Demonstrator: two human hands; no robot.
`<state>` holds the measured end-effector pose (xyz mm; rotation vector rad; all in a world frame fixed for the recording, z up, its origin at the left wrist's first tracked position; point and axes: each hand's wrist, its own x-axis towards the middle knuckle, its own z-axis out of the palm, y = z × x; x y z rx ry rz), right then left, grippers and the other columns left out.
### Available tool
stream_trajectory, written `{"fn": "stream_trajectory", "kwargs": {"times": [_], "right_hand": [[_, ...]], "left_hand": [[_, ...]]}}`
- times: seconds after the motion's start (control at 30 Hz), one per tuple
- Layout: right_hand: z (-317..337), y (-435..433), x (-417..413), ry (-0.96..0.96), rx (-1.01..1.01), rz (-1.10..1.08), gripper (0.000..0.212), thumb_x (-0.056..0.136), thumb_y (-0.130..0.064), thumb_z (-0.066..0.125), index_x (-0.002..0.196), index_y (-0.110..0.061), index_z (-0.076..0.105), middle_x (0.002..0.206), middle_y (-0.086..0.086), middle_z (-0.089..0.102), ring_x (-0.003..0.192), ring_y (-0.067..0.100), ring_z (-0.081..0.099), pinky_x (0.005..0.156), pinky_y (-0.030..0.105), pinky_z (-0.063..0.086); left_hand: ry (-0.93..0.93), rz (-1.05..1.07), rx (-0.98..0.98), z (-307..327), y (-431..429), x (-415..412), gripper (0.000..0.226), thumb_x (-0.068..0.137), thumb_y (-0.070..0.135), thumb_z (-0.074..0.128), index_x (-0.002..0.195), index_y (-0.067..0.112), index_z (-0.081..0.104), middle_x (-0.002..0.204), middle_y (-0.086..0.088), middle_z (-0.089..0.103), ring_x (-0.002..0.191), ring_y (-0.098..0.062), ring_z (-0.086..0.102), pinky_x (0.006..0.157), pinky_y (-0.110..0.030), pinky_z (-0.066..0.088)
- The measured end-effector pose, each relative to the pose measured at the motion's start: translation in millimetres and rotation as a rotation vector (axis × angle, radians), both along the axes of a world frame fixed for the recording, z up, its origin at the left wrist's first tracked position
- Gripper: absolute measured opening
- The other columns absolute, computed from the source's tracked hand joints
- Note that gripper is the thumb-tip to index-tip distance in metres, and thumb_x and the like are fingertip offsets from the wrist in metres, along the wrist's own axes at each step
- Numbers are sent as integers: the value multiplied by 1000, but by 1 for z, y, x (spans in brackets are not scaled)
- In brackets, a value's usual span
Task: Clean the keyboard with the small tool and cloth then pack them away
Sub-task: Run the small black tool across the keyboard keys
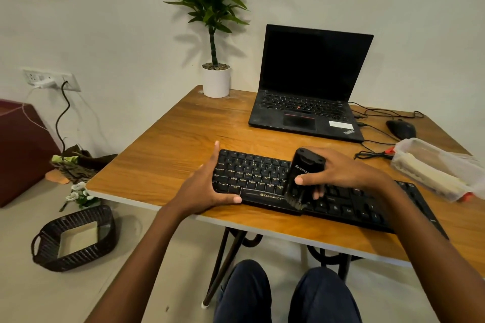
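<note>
A black Zebronics keyboard (257,178) lies near the front edge of the wooden table (170,144). My left hand (207,186) grips the keyboard's left end, thumb on its front edge. My right hand (338,170) holds a small black brush tool (304,173) upright over the keyboard's middle, its bristles touching the keys near the space bar. A clear plastic box (435,168) with a pale cloth inside sits at the table's right edge.
An open black laptop (309,92) stands at the back, with a mouse (400,129) and cables to its right. A potted plant (216,78) is at the back corner. A dark woven basket (74,237) sits on the floor to the left.
</note>
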<state>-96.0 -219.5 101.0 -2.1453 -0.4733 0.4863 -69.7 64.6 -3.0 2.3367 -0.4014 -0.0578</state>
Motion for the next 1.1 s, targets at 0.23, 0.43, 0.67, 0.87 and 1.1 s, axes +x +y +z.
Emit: {"fn": "stream_trajectory", "kwargs": {"times": [0.23, 0.43, 0.67, 0.87, 1.1], "right_hand": [[-12, 70, 26, -67, 66, 163, 23, 85, -13, 65, 94, -25, 48, 95, 5, 63, 71, 19, 66, 54, 26, 54], [-7, 41, 25, -8, -65, 135, 24, 86, -17, 63, 105, -21, 49, 91, 3, 65, 65, 21, 62, 52, 22, 51], [9, 2, 15, 77, -187, 157, 26, 84, -15, 64, 105, -24, 50, 87, 1, 65, 59, 12, 61, 55, 24, 52], [-6, 49, 24, -72, -76, 183, 23, 86, -19, 64, 104, -26, 51, 86, -3, 63, 56, 7, 59, 51, 21, 50], [-21, 70, 25, -62, 146, 165, 23, 87, -14, 62, 100, -28, 50, 92, 2, 62, 64, 16, 59, 52, 23, 50]], "left_hand": [[-5, -18, 24, 0, 2, -1, 138, 31, 91, 61, 126, 57, -34, 153, 1, 30, 132, -20, 40, 105, -44, 40], [7, 4, 21, 3, 2, -3, 142, 39, 83, 69, 133, 46, -31, 154, -1, 28, 136, -22, 36, 109, -43, 36], [7, 12, -9, 5, 1, -5, 136, 46, 66, 73, 132, 43, -30, 155, 1, 27, 138, -22, 34, 110, -44, 35], [20, 7, -47, 4, 3, -3, 143, 47, 63, 81, 137, 42, -27, 155, 8, 25, 138, -17, 34, 112, -40, 32], [36, 2, -75, 4, 4, -3, 140, 42, 72, 74, 135, 46, -27, 155, 10, 26, 137, -15, 35, 110, -42, 35]]}}
